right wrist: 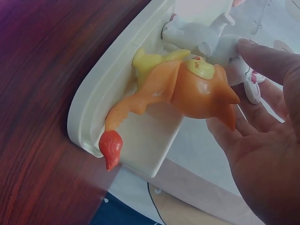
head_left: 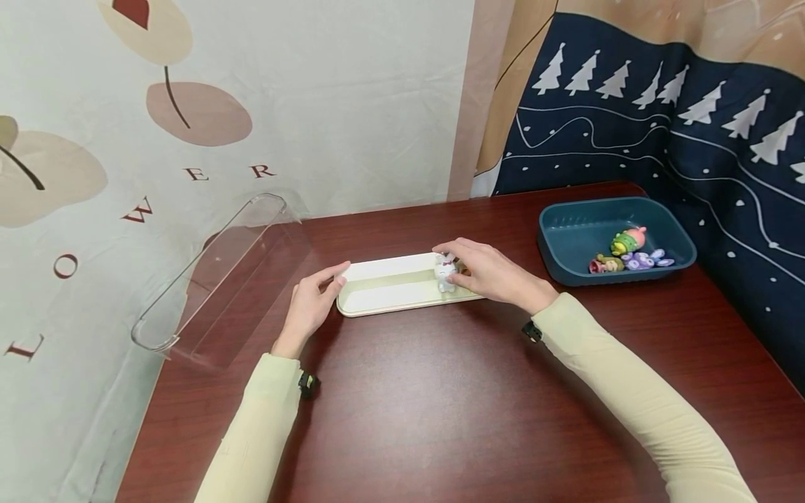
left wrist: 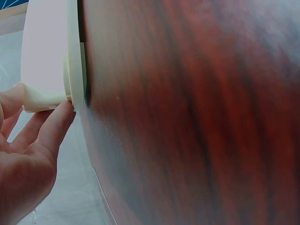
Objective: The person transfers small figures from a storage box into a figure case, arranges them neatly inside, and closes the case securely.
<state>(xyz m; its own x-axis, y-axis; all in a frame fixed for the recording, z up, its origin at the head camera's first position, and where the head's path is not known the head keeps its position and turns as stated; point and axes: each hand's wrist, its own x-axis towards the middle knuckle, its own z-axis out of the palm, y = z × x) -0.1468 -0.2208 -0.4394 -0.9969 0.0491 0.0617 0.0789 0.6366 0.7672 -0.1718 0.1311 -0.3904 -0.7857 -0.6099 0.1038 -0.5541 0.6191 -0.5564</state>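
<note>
A long cream tray [head_left: 383, 299] with a raised step lies on the table. My left hand [head_left: 308, 304] holds its left end, thumb at one side of the corner and fingertips at the other in the left wrist view. Near the tray's right end, my right hand [head_left: 497, 272] grips a white long-eared figurine [head_left: 444, 272] by the head between thumb and fingers. Its feet are down by the tray, upright in the head view. Close beside it stands an orange figurine [right wrist: 199, 96] with a red-tipped tail, mostly hidden behind the right hand in the head view.
On the right, a dark blue bin [head_left: 566, 269] contains a green-and-pink figurine [head_left: 629, 241], a purple one [head_left: 643, 260] and a brown one [head_left: 606, 265]. A clear plastic cover [head_left: 230, 271] is at the table's left edge. Printed cloths hang behind the table [head_left: 428, 405].
</note>
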